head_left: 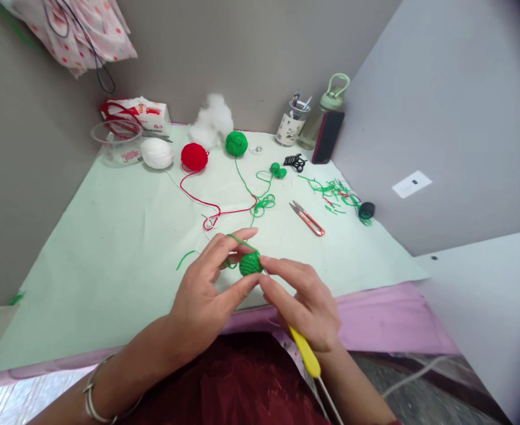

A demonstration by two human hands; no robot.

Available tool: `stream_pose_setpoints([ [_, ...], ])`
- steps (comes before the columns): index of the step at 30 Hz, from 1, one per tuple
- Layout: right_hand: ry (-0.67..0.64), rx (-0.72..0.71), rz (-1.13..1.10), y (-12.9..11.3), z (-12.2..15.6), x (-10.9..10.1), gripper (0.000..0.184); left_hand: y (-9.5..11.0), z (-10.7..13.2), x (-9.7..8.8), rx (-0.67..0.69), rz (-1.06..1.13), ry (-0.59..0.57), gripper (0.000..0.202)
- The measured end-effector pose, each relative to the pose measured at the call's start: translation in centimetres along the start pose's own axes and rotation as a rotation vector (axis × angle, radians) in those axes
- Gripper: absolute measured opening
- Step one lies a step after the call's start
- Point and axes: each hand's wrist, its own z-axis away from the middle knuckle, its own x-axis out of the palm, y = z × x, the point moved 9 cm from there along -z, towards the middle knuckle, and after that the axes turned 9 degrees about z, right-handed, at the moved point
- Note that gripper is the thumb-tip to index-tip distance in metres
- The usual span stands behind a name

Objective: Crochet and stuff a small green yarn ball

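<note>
Between the thumb and fingers of my left hand (211,283) is a small round green crochet piece (249,264). Green yarn passes over that hand's raised index finger. My right hand (306,298) is closed around a crochet hook with a yellow handle (304,351), its metal tip at the right side of the piece. The fingertips of both hands come close together there. From the piece, yarn leads up past a loose green tangle (264,205) toward the green yarn ball (236,143). A short green yarn end (185,258) lies left of my left hand.
Orange-handled thread snips (307,218) lie right of the hands, near green yarn scraps (337,193) and a black roll (366,211). Behind are a red yarn ball (194,157), white yarn ball (157,153), white stuffing (213,118), pen cup (291,124), bottle (319,115) and phone (329,137).
</note>
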Motion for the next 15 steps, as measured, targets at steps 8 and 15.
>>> stream_pose_setpoints([
  [8,0.170,0.216,-0.326,2.2,1.5,0.0,0.040,-1.7,-0.5,0.5,-0.220,0.387,-0.049,0.046],
  [15,0.118,0.198,-0.310,2.4,1.4,0.6,0.047,-2.3,-0.5,0.6,-0.296,0.407,-0.016,0.064],
])
